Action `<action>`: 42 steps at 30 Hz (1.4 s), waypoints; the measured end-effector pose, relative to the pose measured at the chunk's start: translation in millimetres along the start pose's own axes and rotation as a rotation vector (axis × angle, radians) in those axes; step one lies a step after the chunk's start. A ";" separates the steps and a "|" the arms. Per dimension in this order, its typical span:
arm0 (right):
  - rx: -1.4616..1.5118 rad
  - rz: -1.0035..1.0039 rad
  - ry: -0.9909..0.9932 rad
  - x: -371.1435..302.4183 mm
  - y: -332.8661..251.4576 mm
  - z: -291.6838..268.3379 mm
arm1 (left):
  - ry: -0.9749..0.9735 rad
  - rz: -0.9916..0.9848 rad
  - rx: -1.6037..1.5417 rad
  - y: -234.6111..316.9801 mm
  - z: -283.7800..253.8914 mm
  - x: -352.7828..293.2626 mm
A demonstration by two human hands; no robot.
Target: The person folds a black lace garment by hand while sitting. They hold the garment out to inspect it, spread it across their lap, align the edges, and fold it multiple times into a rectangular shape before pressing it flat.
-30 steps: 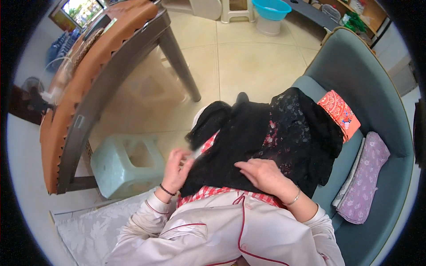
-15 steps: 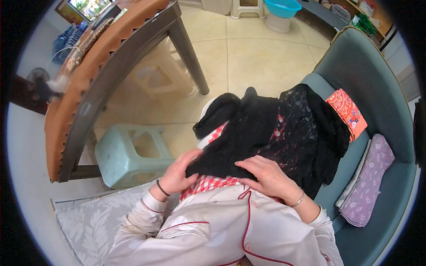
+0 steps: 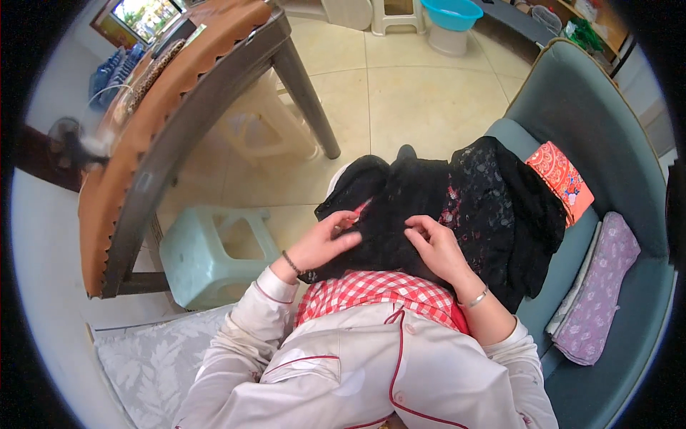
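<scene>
Across my lap lies a black garment (image 3: 407,193) with a sheer lace part (image 3: 475,186) on its right side. Beneath its near edge shows a red-and-white checked cloth (image 3: 375,287). My left hand (image 3: 327,242) is over the garment's left part, thumb and fingers apart, its fingertips close to a small red patch showing through. My right hand (image 3: 437,247) is over the middle of the garment, fingers loosely bent and thumb apart. Neither hand grips anything that I can see. Whether the fingertips touch the fabric is unclear.
On the teal sofa (image 3: 561,93) to my right lie a folded red patterned cloth (image 3: 561,179) and a folded lilac flowered cloth (image 3: 599,293). To my left stand a pale green plastic stool (image 3: 196,254) and a table with a brown cover (image 3: 118,193). A blue basin (image 3: 454,13) is farther off.
Both hands have left the garment's near edge and moved forward over it. That edge now lies farther from my body, and more of the checked cloth shows.
</scene>
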State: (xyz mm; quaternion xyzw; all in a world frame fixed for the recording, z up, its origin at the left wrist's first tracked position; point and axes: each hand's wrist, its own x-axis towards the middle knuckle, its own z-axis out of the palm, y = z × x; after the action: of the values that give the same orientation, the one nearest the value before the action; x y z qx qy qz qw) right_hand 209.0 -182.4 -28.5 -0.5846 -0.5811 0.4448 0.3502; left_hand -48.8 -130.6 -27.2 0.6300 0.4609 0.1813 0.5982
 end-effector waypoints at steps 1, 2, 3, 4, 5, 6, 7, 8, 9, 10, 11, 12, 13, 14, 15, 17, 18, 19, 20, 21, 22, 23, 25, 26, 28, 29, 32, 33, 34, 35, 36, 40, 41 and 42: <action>-0.039 -0.051 0.035 -3.3 -6.5 -1.8 | -0.004 -0.007 0.002 8.0 -0.9 -3.9; -0.058 -0.057 0.013 -6.7 -12.8 -4.2 | -0.002 0.212 0.263 18.1 -2.5 -9.3; -0.055 -0.051 0.013 -10.5 -19.6 -8.1 | 0.000 0.435 0.520 26.9 -2.3 -14.4; -0.216 -0.273 -0.004 -13.6 -26.1 -11.7 | -0.013 0.430 0.598 32.3 1.1 -19.2; -0.376 -0.496 -0.022 -15.4 -28.7 -12.5 | -0.015 0.426 0.597 29.4 3.7 -19.7; -0.416 -0.496 -0.104 -18.6 -29.3 -9.8 | -0.010 0.388 0.621 25.5 7.1 -19.7; -0.485 -0.567 -0.102 -19.4 -33.1 -5.5 | -0.003 0.350 0.646 21.9 10.6 -19.8; -0.506 -0.584 -0.097 -18.1 -32.2 0.3 | 0.057 0.358 0.610 19.3 14.3 -20.1; -0.531 -0.600 -0.088 -16.1 -27.8 4.5 | 0.056 0.360 0.609 19.9 18.1 -20.1; -0.533 -0.599 -0.088 -14.2 -23.0 5.9 | 0.094 0.344 0.601 21.1 21.4 -20.4; -0.625 -0.596 -0.070 -12.0 -18.2 6.7 | 0.131 0.328 0.594 22.0 23.5 -20.0; -0.713 -0.594 -0.055 -11.0 -16.0 8.0 | 0.134 0.326 0.594 21.7 23.7 -20.3; -0.712 -0.595 -0.057 -11.9 -15.7 8.2 | 0.124 0.359 0.564 21.4 23.5 -20.0; -0.649 -0.587 -0.057 -13.4 -15.6 8.3 | 0.113 0.393 0.534 21.0 23.1 -19.9; -0.588 -0.577 -0.054 -14.4 -15.9 8.0 | 0.113 0.394 0.534 19.4 22.1 -19.5; -0.556 -0.587 -0.018 -13.7 -18.7 9.1 | 0.139 0.429 0.564 14.1 19.1 -18.4; -0.524 -0.598 0.017 -13.1 -20.3 9.4 | 0.139 0.431 0.564 12.7 18.2 -17.0; -0.525 -0.597 0.019 -12.8 -21.7 9.3 | 0.142 0.424 0.649 11.6 17.3 -15.5; -0.499 -0.589 0.032 -12.7 -22.9 9.2 | 0.145 0.416 0.734 11.2 16.8 -14.6; -0.473 -0.580 0.047 -12.2 -23.5 8.8 | 0.145 0.418 0.734 14.2 16.8 -14.3; -0.474 -0.580 0.048 -12.1 -22.7 8.9 | 0.112 0.389 0.655 19.3 17.2 -14.9; -0.444 -0.534 0.026 -12.5 -20.9 9.4 | 0.080 0.359 0.576 22.0 17.2 -14.8; -0.414 -0.489 0.005 -13.3 -17.5 11.7 | 0.081 0.331 0.472 15.7 14.6 -12.4; -0.393 -0.493 -0.005 -13.3 -15.1 13.2 | 0.080 0.301 0.368 13.2 13.5 -11.1; -0.374 -0.500 -0.017 -13.1 -11.2 16.5 | 0.093 0.258 0.372 14.5 15.8 -4.8; -0.362 -0.498 -0.022 -13.7 -9.5 18.2 | 0.102 0.214 0.376 15.2 19.1 -1.6; -0.358 -0.506 -0.024 -13.7 -11.0 17.1 | 0.157 0.384 0.647 13.2 29.1 2.4; -0.365 -0.516 -0.024 -13.5 -11.7 16.8 | 0.174 0.429 0.772 12.8 30.7 3.1; -0.365 -0.515 -0.022 -13.4 -11.6 16.7 | 0.221 0.454 0.760 14.3 32.6 3.1; -0.355 -0.518 -0.017 -13.2 -11.3 16.7 | 0.218 0.454 0.761 11.6 31.7 4.1; -0.346 -0.521 -0.012 -13.6 -11.3 16.4 | 0.232 0.436 0.676 8.6 30.4 5.2; -0.299 -0.496 -0.008 -12.2 -7.8 18.1 | 0.284 0.401 0.366 10.9 30.8 1.1; -0.280 -0.495 0.002 -11.7 -7.9 17.8 | 0.283 0.399 0.365 14.5 31.8 -0.8; -0.262 -0.496 0.010 -11.5 -8.9 17.5 | 0.266 0.404 0.325 19.1 32.9 -3.7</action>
State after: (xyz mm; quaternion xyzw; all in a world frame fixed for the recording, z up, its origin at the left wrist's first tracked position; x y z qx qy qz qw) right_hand 190.3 -195.0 -25.2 -0.4670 -0.7573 0.2639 0.3724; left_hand -18.1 -150.1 -15.7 0.7672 0.4237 0.3016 0.3754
